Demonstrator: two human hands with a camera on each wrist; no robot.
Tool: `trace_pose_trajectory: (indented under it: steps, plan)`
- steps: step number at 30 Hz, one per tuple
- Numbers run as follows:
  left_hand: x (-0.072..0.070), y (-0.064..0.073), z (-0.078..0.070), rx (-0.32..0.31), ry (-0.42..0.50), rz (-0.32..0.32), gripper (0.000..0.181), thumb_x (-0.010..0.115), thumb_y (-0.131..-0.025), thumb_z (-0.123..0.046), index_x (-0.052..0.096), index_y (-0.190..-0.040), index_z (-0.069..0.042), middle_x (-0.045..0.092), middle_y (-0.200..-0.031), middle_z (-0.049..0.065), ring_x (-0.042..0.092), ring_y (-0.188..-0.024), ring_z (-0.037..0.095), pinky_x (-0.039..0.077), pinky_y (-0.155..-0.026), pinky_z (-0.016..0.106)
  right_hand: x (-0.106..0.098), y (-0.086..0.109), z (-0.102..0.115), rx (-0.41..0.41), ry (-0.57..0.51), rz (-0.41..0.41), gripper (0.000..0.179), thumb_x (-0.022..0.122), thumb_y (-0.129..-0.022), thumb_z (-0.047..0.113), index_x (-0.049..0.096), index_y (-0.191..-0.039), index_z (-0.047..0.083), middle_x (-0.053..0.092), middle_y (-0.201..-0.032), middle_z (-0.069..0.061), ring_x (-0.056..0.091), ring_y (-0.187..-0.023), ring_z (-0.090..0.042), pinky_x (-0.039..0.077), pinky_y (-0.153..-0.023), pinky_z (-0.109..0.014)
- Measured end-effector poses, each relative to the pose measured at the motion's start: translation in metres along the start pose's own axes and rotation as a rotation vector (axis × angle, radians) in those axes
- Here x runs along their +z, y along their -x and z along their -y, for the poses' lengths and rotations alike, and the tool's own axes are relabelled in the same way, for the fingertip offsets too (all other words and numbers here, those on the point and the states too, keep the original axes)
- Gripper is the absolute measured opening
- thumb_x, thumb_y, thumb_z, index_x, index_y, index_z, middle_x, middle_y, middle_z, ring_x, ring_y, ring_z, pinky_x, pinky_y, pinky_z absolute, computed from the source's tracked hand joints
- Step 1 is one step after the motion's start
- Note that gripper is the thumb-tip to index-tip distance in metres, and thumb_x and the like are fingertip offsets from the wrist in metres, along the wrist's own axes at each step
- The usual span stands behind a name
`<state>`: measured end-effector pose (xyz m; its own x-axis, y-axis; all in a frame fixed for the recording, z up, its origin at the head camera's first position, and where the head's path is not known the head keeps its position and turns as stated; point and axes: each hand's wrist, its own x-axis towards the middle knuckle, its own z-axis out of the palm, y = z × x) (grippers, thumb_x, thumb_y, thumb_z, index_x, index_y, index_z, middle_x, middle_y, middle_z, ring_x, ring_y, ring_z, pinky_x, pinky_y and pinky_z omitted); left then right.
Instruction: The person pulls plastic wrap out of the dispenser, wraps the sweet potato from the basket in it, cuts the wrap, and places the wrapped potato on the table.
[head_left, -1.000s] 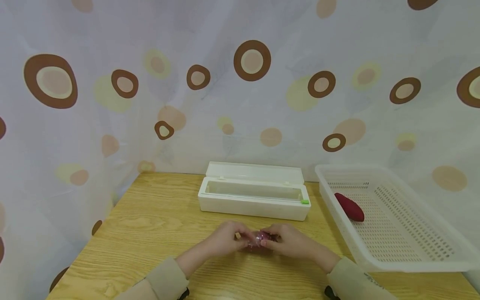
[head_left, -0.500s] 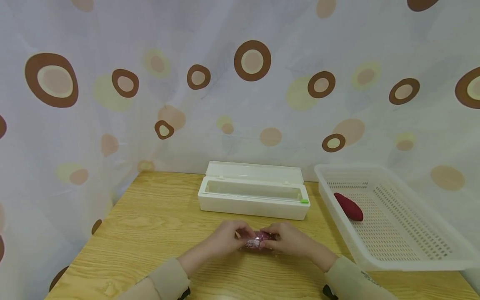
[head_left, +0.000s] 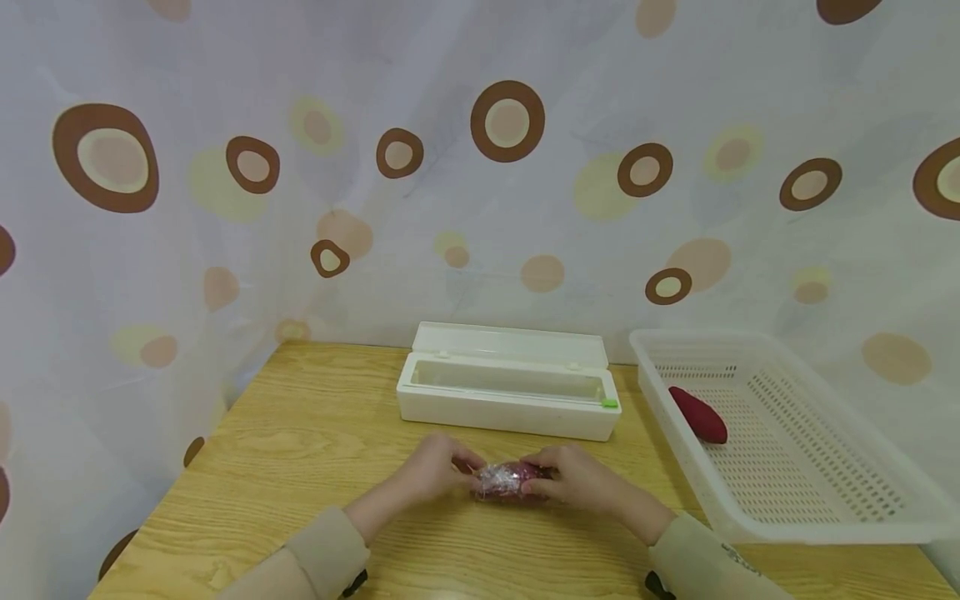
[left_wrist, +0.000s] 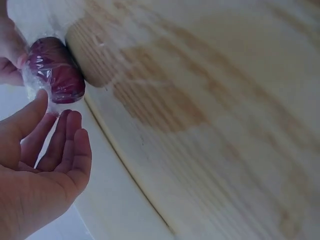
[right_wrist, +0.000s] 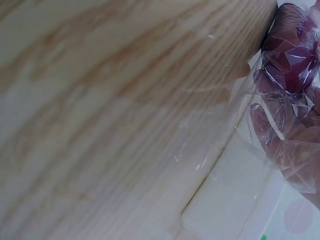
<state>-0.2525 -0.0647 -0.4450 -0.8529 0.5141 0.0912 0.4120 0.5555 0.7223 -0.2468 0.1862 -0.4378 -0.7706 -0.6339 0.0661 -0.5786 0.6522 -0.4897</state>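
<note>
A dark red-purple sweet potato [head_left: 510, 482], wrapped in clear cling film [right_wrist: 280, 112], lies crosswise between both hands at the front of the table. My right hand [head_left: 581, 479] grips its right end, thumb on the near side and fingers on the far side. Loose film drapes over those fingers in the right wrist view. At the other end, my left hand [head_left: 431, 471] pinches the film's edge with thumb and fingertips, its other fingers loosely bent. Shiny creases run across the sweet potato [left_wrist: 57, 70] in the left wrist view.
Behind the hands stands a white cling film dispenser box [head_left: 510, 422], lid [head_left: 510, 343] raised, with a green slider [head_left: 610, 403] at its right. A white perforated basket [head_left: 847, 533] on the right holds another red sweet potato [head_left: 700, 415]. A patterned curtain [head_left: 450, 167] hangs behind the wooden table [head_left: 300, 450].
My left hand has moved left off the top of the sweet potato to its left end, uncovering more of the wrapped surface. The right hand keeps its place.
</note>
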Motion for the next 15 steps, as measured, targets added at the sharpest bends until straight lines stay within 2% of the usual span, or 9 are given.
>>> trace_pose_trajectory:
  steps: [7, 11, 15]
  plan:
    - [0.0022, 0.0013, -0.006, 0.006, -0.013, 0.054, 0.023, 0.075, -0.078, -0.014, 0.073, -0.1, -0.006, 0.073, -0.097, 0.006, 0.064, -0.08, 0.008, 0.049, -0.065, 0.019, 0.001, 0.0001, 0.0009, -0.013, 0.014, -0.013, 0.053, 0.062, -0.088, 0.042, 0.065, -0.115, -0.002, 0.07, -0.105, -0.01, 0.065, -0.095, -0.019, 0.053, -0.077, -0.031]
    - [0.0032, 0.0008, -0.005, 0.018, -0.035, 0.076, 0.025, 0.074, -0.081, -0.015, 0.072, -0.104, -0.005, 0.072, -0.099, 0.006, 0.066, -0.088, 0.011, 0.051, -0.072, 0.02, 0.0029, -0.0009, -0.0013, -0.022, 0.023, -0.025, 0.052, 0.061, -0.088, 0.043, 0.065, -0.114, -0.002, 0.07, -0.103, -0.01, 0.065, -0.092, -0.017, 0.052, -0.075, -0.029]
    - [0.0052, -0.0004, -0.0026, 0.02, -0.012, 0.113, 0.025, 0.071, -0.083, -0.013, 0.07, -0.106, -0.004, 0.072, -0.097, 0.006, 0.064, -0.08, 0.007, 0.051, -0.069, 0.019, 0.0037, -0.001, -0.0026, -0.024, 0.034, -0.029, 0.052, 0.061, -0.088, 0.043, 0.066, -0.114, -0.002, 0.07, -0.102, -0.009, 0.065, -0.091, -0.017, 0.052, -0.074, -0.029]
